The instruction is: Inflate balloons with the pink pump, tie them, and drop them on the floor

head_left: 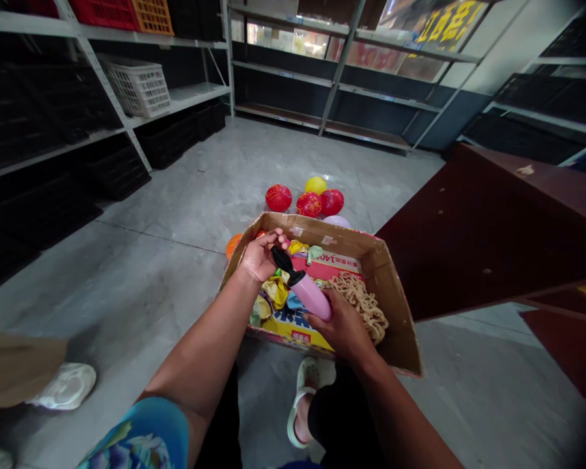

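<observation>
A hand balloon pump (311, 296) with a pink barrel and a black ribbed end slants over an open cardboard box. My right hand (344, 326) is wrapped round the lower end of the barrel. At the black end, my left hand (264, 255) is turned palm up with its fingers curled; the exact contact there is partly hidden. Beneath the pump, the cardboard box (388, 286) holds several limp balloons (276, 291) in yellow, green and blue. A heap of beige rope (359, 299) lies at the box's right side, on printed card.
Beyond the box, red balloons (309, 204) and a yellow balloon (316, 185) rest on the grey floor. An orange balloon (233, 245) lies left. A dark red board (434, 241) stands close on the right. Shelves with crates (139, 85) line the left; another person's shoe (68, 385) is lower left.
</observation>
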Demonstrator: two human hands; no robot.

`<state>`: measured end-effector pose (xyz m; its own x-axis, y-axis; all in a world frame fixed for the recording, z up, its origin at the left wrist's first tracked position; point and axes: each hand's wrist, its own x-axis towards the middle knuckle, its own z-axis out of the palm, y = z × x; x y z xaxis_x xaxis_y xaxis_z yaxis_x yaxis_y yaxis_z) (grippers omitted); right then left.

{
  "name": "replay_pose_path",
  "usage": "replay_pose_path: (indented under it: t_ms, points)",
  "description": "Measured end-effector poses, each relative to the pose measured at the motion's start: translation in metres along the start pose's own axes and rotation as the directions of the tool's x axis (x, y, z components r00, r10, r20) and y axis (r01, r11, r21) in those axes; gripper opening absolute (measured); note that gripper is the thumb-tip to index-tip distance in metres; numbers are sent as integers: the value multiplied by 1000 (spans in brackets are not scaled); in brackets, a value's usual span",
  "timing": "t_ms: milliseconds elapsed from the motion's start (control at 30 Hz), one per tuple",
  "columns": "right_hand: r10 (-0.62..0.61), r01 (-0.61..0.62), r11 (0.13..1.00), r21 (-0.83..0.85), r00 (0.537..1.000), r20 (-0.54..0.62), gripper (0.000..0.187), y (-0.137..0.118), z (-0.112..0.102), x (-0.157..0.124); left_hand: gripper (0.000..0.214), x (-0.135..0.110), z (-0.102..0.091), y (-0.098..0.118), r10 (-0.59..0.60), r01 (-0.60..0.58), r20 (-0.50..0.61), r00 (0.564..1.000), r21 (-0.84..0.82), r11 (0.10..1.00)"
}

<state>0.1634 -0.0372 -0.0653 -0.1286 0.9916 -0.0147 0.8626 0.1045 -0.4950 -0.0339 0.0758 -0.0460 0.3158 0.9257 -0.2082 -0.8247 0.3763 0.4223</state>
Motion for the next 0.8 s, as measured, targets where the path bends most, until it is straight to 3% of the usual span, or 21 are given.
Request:
replay_pose_path:
  t_ms: [33, 100, 267, 433, 567, 667, 800]
  points:
    - [-2, 2, 1000, -12, 1000, -1, 41, -1, 0, 1, 5, 0, 1, 0, -20, 20, 6, 1000, -7, 1000]
    - [-24, 24, 999, -32, 1000, -8, 38, -4, 1, 2, 23, 0, 3, 0, -26, 26, -1, 1000, -2, 1000]
    - [-94, 93, 995, 21, 995, 30, 44, -9, -1, 4, 47, 3, 6, -2, 60, -50, -121, 991, 88, 995]
    - [-111, 75, 978, 194, 978, 178, 57, -10, -2, 3, 37, 6, 5, -2, 210, -185, -218, 953, 132, 974]
    - [-37, 9, 990, 142, 980, 194, 44, -9, -1, 4, 12, 6, 5, 2, 265, -223, -279, 923, 173, 959]
    - [-31, 24, 999, 45, 986, 165, 30, -1, -4, 5, 23, 3, 5, 15, 306, -261, -278, 911, 187, 947]
    - [-71, 75, 997, -14, 981, 178, 28, 17, -11, 6, 32, -4, 4, 40, 387, -333, -282, 878, 221, 917]
